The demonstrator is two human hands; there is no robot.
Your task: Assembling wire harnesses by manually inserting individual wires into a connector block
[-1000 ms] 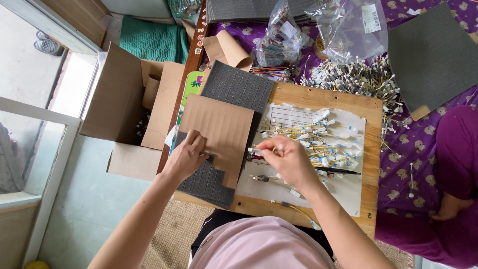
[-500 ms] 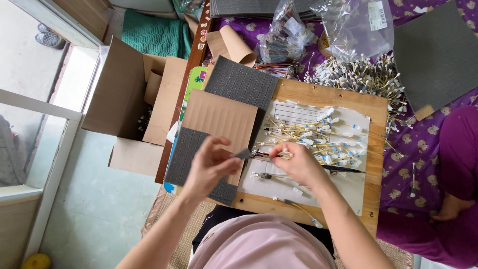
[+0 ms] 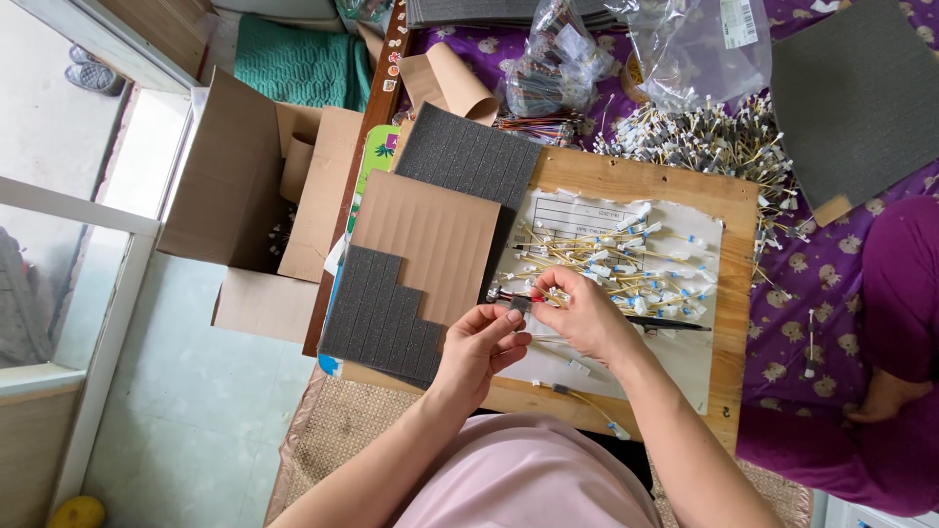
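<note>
Head view, the only one I have. My landmark is the wooden board (image 3: 577, 176) lying across the person's lap.

Both hands meet over the board's near-left part. The left hand (image 3: 479, 344) pinches a small dark foam block (image 3: 519, 304) between thumb and forefinger — closed on it, other fingers curled. The right hand (image 3: 579, 311) is closed around a thin wire lead (image 3: 509, 294) with a red bit at its tip, which pokes out leftward, touching or just beside the block. I cannot tell whether the tip is already inside the foam.

Step in hand, as I judge it: fitting a foam piece onto the end of one lead. The next move calls for a steady pinch on the block and a straight push along the wire's line; the foam is soft and the lead thin, so a skewed push could bend it.

On the board's middle, beyond the hands, a heap of yellow-and-white leads (image 3: 626, 262) rests on a white paper sheet (image 3: 685, 352). On the board's left part lie a cardboard sheet (image 3: 430, 240) and a stepped grey foam sheet (image 3: 377, 313) with blocks missing. Past the board's far edge — a second pile of leads (image 3: 704, 142) and clear plastic bags (image 3: 685, 49). Left of the board stands an open cardboard box (image 3: 235, 186). Right of it, another person's purple-clad leg (image 3: 895, 293).
</note>
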